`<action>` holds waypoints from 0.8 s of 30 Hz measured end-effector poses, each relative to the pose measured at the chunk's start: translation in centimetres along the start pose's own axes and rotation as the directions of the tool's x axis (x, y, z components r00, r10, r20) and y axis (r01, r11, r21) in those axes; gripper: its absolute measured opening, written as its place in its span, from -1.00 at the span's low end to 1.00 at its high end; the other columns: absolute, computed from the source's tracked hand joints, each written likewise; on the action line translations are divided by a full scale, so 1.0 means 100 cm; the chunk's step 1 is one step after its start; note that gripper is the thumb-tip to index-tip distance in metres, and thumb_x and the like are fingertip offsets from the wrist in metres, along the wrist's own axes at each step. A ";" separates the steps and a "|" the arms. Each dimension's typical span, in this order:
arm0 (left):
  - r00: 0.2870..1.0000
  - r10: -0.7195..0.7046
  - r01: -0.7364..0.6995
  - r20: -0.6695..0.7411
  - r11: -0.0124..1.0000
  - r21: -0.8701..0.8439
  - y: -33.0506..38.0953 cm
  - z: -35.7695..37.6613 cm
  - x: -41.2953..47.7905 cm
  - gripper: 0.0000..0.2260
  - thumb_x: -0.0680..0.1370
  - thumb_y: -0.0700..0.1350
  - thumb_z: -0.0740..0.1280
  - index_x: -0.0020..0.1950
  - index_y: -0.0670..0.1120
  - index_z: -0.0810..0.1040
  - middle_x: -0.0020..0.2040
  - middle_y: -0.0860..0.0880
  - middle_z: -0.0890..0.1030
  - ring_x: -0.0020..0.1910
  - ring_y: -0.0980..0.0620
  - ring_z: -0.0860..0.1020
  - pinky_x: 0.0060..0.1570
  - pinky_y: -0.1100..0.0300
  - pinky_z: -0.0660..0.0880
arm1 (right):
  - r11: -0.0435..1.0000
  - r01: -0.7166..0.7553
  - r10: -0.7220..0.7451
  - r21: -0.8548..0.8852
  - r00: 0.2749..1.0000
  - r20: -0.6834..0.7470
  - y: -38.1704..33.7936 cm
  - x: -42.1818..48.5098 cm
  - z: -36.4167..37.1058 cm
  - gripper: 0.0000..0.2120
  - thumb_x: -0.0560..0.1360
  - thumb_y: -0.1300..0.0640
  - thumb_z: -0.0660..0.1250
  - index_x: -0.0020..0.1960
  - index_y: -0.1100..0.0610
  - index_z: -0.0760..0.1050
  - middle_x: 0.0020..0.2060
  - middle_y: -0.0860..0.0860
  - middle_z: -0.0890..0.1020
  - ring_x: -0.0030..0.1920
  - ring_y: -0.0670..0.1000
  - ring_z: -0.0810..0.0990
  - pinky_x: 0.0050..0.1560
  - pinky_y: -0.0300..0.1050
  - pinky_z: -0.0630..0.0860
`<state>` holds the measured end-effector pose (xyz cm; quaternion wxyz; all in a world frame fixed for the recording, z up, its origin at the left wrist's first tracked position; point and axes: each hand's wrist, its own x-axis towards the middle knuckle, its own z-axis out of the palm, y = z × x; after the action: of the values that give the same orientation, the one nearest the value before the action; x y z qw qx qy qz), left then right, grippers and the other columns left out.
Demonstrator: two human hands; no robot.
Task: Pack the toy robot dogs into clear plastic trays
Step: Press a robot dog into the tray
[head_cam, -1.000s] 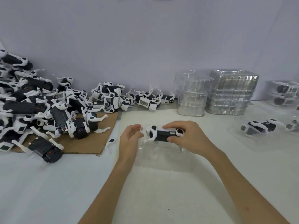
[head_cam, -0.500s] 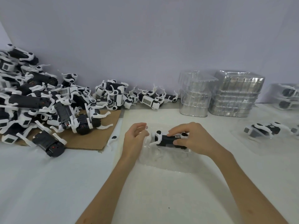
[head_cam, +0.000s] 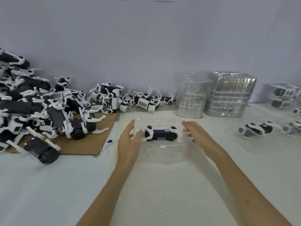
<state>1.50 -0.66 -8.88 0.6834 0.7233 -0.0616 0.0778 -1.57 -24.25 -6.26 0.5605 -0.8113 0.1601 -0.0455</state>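
Centre frame: dog (head_cam: pixel 160 133) sits in clear tray (head_cam: pixel 162 150) on worktop (head_cam: pixel 162 193). Left hand (head_cam: pixel 129 141) and right hand (head_cam: pixel 197 133) flank it, fingers spread, gripping nothing, likely ready to fold tray shut. Dog pile (head_cam: pixel 40 105) left.

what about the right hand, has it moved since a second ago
Yes. The right hand has come off the toy robot dog and shifted right, now open below the stacked clear trays.
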 end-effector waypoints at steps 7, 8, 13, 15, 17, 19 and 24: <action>0.994 0.104 -0.105 -0.022 0.993 -0.060 0.004 -0.002 0.002 -0.42 0.57 0.03 0.43 0.55 0.19 0.31 0.30 0.30 0.42 0.31 0.04 0.52 0.30 -0.08 0.50 | 0.963 0.152 -0.203 0.223 0.952 0.230 0.008 -0.001 0.000 -0.69 0.55 -0.25 0.33 0.22 -0.15 0.56 -0.11 -0.08 0.65 0.02 -0.02 0.69 0.07 -0.09 0.52; 0.995 0.100 -0.101 -0.019 0.993 -0.066 0.003 -0.003 0.002 -0.37 0.52 0.03 0.47 0.54 0.19 0.31 0.33 0.27 0.41 0.28 0.06 0.54 0.26 -0.03 0.53 | 0.958 0.185 -0.232 0.218 0.949 0.212 0.008 -0.002 0.000 -0.69 0.54 -0.23 0.35 0.24 -0.19 0.55 -0.09 -0.10 0.67 0.02 -0.06 0.68 0.10 -0.08 0.52; 0.997 -0.035 0.038 0.061 0.999 -0.040 -0.002 -0.005 0.007 -0.14 0.35 0.08 0.59 0.56 0.13 0.24 0.40 0.08 0.44 0.24 0.09 0.54 0.05 0.20 0.49 | 0.933 0.290 -0.314 0.216 0.945 0.087 0.001 -0.004 -0.002 -0.42 0.39 -0.16 0.45 0.39 -0.11 0.45 0.14 -0.06 0.65 0.01 -0.11 0.66 0.02 -0.11 0.51; 0.990 -0.083 0.089 0.113 0.995 -0.046 -0.003 -0.006 0.009 -0.16 0.32 0.10 0.59 0.53 0.10 0.28 0.34 0.02 0.52 0.19 0.07 0.58 0.06 0.20 0.51 | 0.925 0.325 -0.343 0.196 0.937 0.064 0.000 -0.005 -0.002 -0.39 0.37 -0.16 0.47 0.39 -0.12 0.45 0.16 -0.05 0.63 -0.08 -0.17 0.65 -0.07 -0.23 0.51; 0.984 -0.096 0.102 0.152 0.994 -0.034 -0.004 -0.007 0.011 -0.25 0.32 0.10 0.58 0.43 0.10 0.35 0.28 0.02 0.57 0.10 0.12 0.62 -0.05 0.28 0.51 | 0.922 0.353 -0.363 0.159 0.931 0.037 0.001 -0.005 0.000 -0.39 0.36 -0.20 0.47 0.38 -0.17 0.45 0.17 -0.07 0.60 -0.12 -0.19 0.64 -0.13 -0.28 0.51; 0.985 -0.092 0.097 0.149 0.995 -0.023 -0.005 -0.007 0.012 -0.35 0.37 0.05 0.58 0.37 0.11 0.36 0.25 0.02 0.58 0.10 0.11 0.62 -0.10 0.31 0.49 | 0.920 0.366 -0.370 0.139 0.929 0.001 0.002 -0.003 0.002 -0.43 0.37 -0.22 0.47 0.35 -0.21 0.47 0.18 -0.07 0.59 -0.10 -0.16 0.64 -0.14 -0.27 0.50; 0.993 -0.051 0.051 0.106 0.999 0.000 -0.007 -0.003 0.011 -0.30 0.41 0.04 0.57 0.46 0.01 0.33 0.28 0.00 0.54 0.17 -0.01 0.60 0.17 0.04 0.56 | 0.927 0.361 -0.352 0.098 0.931 -0.100 0.005 0.001 0.008 -0.64 0.46 -0.18 0.48 0.19 -0.37 0.45 0.13 -0.09 0.60 -0.07 -0.07 0.62 -0.07 -0.17 0.51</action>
<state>2.74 -0.34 -9.37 0.6818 0.7269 -0.0794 0.0216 -1.37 -23.72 -7.03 0.5818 -0.7907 0.0295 -0.1883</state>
